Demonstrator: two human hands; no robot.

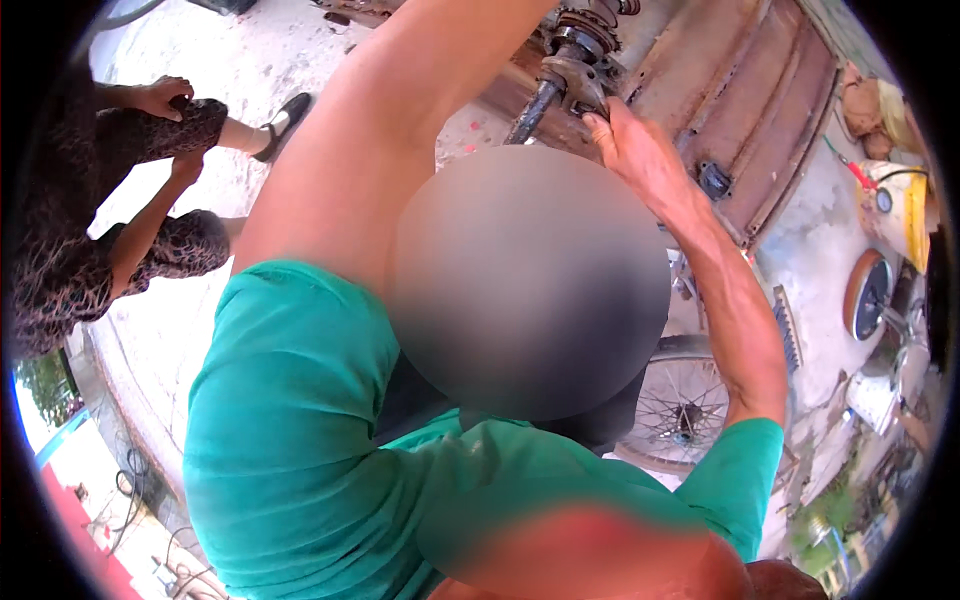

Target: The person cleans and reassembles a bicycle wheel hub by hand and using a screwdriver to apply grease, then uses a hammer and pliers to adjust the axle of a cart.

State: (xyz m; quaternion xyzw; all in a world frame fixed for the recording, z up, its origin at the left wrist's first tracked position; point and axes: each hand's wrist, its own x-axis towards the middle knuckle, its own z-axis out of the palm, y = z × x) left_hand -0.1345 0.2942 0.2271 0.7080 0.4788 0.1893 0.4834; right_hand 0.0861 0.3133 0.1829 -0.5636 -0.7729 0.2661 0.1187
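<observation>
My right hand (640, 150) reaches to the top centre, its fingers closed at the edge of a greasy metal bracket (578, 80). A dark steel shaft (535, 110) slants down to the left from that bracket. Above it sit ring-shaped, toothed-looking metal parts (583, 32), in line with the shaft. My left arm (370, 140), coming out of a green sleeve, stretches across the upper left and leaves the picture at the top, so the left hand is out of sight. A blurred patch hides the middle.
A rusty ribbed metal panel (740, 90) lies behind the shaft. At left, a person in dark patterned clothes (60, 270) is close by. A spoked wheel (685, 400), a yellow bucket (908, 220) and a round disc (868, 295) are at right; cables (130, 490) lie lower left.
</observation>
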